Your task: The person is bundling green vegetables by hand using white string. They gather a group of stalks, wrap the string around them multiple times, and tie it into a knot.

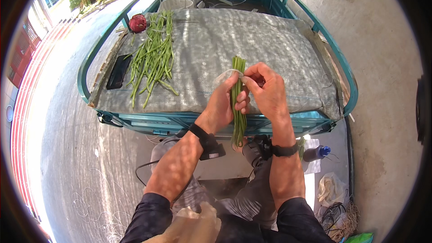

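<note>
A bundle of long green beans (238,91) stands lengthwise in front of me, its lower end hanging past the edge of the cloth-covered cart bed. My left hand (223,101) is closed around the bundle's middle, thumb pointing up along it. Near the top of the bundle my right hand (266,87) pinches thumb and forefinger together at a thin whitish strand (228,73) that loops round the beans. Further left, a loose pile of green beans (153,58) is spread on the grey woven cloth (198,45).
A black phone (119,72) and a red round fruit (137,23) lie beside the pile. Teal rails (330,45) border the cart bed. Below right are a bottle with a blue cap (317,153), a pale plastic bag (332,189) and tangled cords (339,220).
</note>
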{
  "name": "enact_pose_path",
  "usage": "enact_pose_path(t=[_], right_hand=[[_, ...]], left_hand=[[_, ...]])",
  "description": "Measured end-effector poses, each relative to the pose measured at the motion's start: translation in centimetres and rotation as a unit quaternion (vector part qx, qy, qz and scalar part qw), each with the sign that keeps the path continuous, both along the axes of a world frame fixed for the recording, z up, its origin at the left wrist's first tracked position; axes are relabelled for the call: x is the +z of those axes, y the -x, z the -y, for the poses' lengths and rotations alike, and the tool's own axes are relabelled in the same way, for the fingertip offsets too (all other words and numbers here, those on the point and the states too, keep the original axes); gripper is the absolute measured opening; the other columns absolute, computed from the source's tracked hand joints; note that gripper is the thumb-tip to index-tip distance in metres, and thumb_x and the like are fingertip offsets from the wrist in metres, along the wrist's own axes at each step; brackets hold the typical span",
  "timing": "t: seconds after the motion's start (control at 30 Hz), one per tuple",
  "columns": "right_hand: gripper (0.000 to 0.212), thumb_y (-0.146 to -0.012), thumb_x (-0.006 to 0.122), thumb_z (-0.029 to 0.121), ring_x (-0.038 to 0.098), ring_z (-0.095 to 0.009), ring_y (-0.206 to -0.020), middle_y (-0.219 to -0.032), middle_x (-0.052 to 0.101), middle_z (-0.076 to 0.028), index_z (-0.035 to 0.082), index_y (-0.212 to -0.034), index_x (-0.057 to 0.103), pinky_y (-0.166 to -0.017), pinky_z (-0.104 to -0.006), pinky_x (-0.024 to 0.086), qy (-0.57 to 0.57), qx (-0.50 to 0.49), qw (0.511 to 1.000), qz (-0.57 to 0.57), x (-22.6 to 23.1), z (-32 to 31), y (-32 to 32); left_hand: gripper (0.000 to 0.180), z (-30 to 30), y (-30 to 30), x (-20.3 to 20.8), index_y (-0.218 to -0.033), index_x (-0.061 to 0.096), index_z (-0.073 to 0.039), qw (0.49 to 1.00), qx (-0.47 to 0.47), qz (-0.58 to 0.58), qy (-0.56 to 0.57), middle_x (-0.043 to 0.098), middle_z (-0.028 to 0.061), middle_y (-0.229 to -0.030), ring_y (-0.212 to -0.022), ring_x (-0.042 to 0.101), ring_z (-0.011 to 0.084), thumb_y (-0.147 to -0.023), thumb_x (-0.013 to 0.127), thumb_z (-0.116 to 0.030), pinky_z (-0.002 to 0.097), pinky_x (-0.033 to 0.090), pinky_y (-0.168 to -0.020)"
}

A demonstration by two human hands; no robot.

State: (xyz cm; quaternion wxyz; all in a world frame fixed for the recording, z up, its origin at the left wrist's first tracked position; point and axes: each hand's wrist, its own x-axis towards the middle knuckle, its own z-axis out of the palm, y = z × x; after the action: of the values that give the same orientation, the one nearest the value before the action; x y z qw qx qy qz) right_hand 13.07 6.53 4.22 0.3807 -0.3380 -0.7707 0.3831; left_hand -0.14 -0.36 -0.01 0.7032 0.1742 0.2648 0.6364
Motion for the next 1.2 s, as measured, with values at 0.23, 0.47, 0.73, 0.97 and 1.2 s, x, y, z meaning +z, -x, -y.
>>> enact_pose_path(t=[0.23,0.47,0.73,0.97,1.2], right_hand=[[0.008,-0.092,0.072,0.005,0.073,-0.02,-0.075,-0.086,0.073,-0.012,0.0,-0.097,0.068,-0.069,-0.0344,0.057,-0.02,0.013,1.0,-0.004,-0.8,-1.2,0.0],[0.011,-0.092,0.071,0.007,0.073,-0.022,-0.075,-0.087,0.073,-0.014,-0.002,-0.096,0.066,-0.069,-0.0366,0.058,-0.058,0.028,0.998,0.021,-1.0,-2.1,0.2],[0.015,-0.094,0.068,0.013,0.068,-0.016,-0.074,-0.083,0.072,-0.009,-0.001,-0.098,0.066,-0.066,-0.0333,0.054,0.006,0.054,0.998,0.01,-2.2,-4.5,0.9],[0.018,-0.093,0.07,0.016,0.064,-0.013,-0.075,-0.082,0.071,-0.007,-0.001,-0.097,0.067,-0.069,-0.0311,0.052,0.035,0.033,0.999,-0.009,-2.6,-6.1,0.8],[0.015,-0.094,0.069,0.014,0.058,-0.01,-0.074,-0.081,0.066,-0.003,-0.001,-0.094,0.064,-0.066,-0.0298,0.049,0.009,0.07,0.998,0.006,-4.0,-6.8,1.3]], left_hand=[[0.044,-0.9,0.4,-0.5,-0.096,0.058,-0.014,1.0,-0.017,0.002,-0.005,0.046,-0.0022,-0.069,-0.055,0.038,0.012,-0.111,0.042,-0.052,0.0309,0.038,-0.057],[0.041,-1.5,0.8,-1.1,-0.099,0.059,-0.014,0.999,-0.018,-0.033,0.021,0.052,0.0005,-0.071,-0.055,0.048,0.0144,-0.109,0.045,-0.051,0.0336,0.044,-0.058],[0.038,-3.0,1.4,-1.8,-0.104,0.06,-0.011,0.991,0.041,-0.123,0.039,0.06,0.005,-0.085,-0.059,0.056,0.0177,-0.109,0.047,-0.047,0.0349,0.052,-0.061],[0.035,-3.0,0.9,-0.9,-0.127,0.049,0.001,0.955,0.093,-0.275,-0.062,0.063,0.0098,-0.097,-0.084,0.066,0.0179,-0.108,0.052,-0.028,0.0352,0.058,-0.07],[0.029,-4.0,1.3,-2.4,-0.125,0.05,0.003,0.917,0.134,-0.369,-0.067,0.063,0.0074,-0.093,-0.078,0.065,0.0152,-0.107,0.051,-0.02,0.0325,0.058,-0.067]])
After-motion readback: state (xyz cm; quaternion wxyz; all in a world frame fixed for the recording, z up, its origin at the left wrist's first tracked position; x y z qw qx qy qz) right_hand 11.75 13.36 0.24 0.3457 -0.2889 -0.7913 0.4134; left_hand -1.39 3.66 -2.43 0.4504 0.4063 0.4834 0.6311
